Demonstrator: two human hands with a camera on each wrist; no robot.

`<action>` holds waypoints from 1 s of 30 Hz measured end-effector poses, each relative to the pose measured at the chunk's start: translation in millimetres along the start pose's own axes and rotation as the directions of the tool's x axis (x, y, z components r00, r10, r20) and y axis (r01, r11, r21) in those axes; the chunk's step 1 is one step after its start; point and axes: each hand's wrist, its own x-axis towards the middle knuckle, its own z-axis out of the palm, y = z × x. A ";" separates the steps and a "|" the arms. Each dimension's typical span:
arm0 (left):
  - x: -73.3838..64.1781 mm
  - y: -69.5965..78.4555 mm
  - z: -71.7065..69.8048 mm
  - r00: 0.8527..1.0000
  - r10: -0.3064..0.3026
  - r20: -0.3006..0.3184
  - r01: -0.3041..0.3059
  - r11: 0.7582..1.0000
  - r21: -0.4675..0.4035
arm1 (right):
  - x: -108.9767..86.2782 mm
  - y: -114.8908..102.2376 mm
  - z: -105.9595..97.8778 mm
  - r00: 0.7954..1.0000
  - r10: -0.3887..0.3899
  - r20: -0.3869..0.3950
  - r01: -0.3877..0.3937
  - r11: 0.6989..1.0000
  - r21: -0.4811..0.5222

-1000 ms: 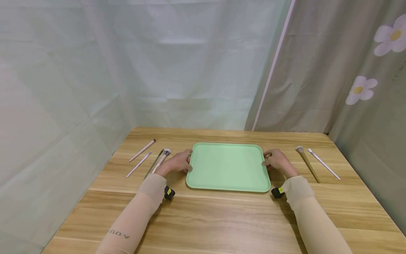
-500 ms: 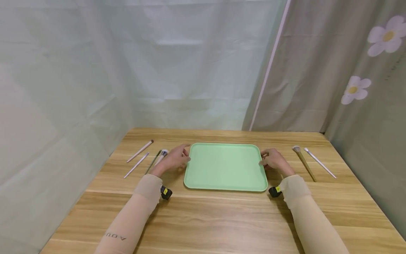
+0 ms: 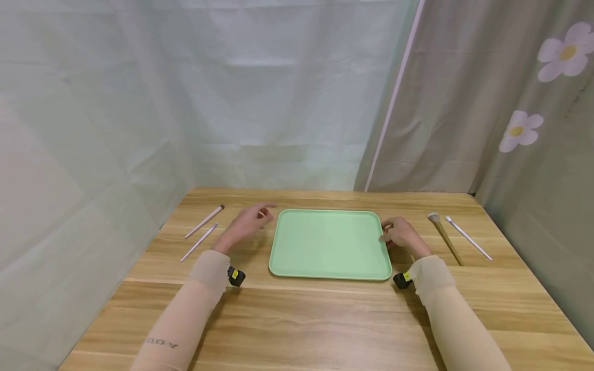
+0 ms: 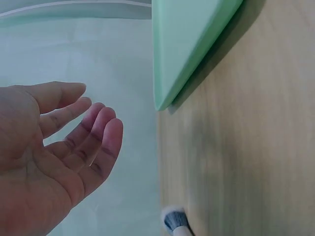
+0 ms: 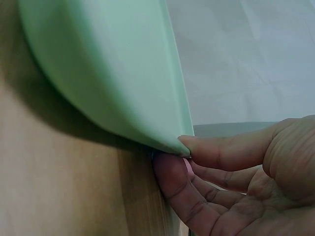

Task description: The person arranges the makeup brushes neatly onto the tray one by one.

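Note:
A pale green rectangular tray (image 3: 330, 244) lies on the wooden table. My left hand (image 3: 246, 224) hovers left of it, apart from its edge, with loosely bent fingers and nothing held. In the left wrist view the same hand (image 4: 74, 142) shows its palm, and the tray's corner (image 4: 187, 44) is beyond the fingertips. My right hand (image 3: 402, 236) holds the tray's right edge. Seen from the right wrist, the thumb is on the tray's rim (image 5: 170, 115) and a finger is beneath it. Below the left hand shows a makeup brush (image 4: 174, 219), hidden by that hand in the head view.
Two slim makeup brushes, one dark-tipped (image 3: 204, 221) and one pale lilac (image 3: 199, 242), lie at the table's left. On the right are a gold-handled brush (image 3: 444, 238) and a white brush (image 3: 468, 238). Curtains (image 3: 287, 103) hang behind the table (image 3: 320, 324).
My left hand has let go of the tray's left edge and moved up and left, covering two brushes in the head view. The right hand stays at the tray's right edge.

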 end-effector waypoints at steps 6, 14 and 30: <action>2.4 2.5 -9.1 0.999 0.000 -0.053 -0.002 0.999 -0.043 | 0.5 -2.2 -0.1 1.000 -0.004 -0.006 0.004 1.000 -0.003; 2.8 -1.0 -17.3 0.991 0.011 -0.136 -0.014 1.000 -0.018 | 0.3 -4.6 2.2 1.000 -0.008 -0.017 0.008 1.000 -0.019; -1.0 -4.1 -37.0 0.981 0.002 -0.192 -0.008 0.999 -0.033 | -1.7 -7.4 4.6 1.000 -0.003 -0.024 0.003 1.000 -0.020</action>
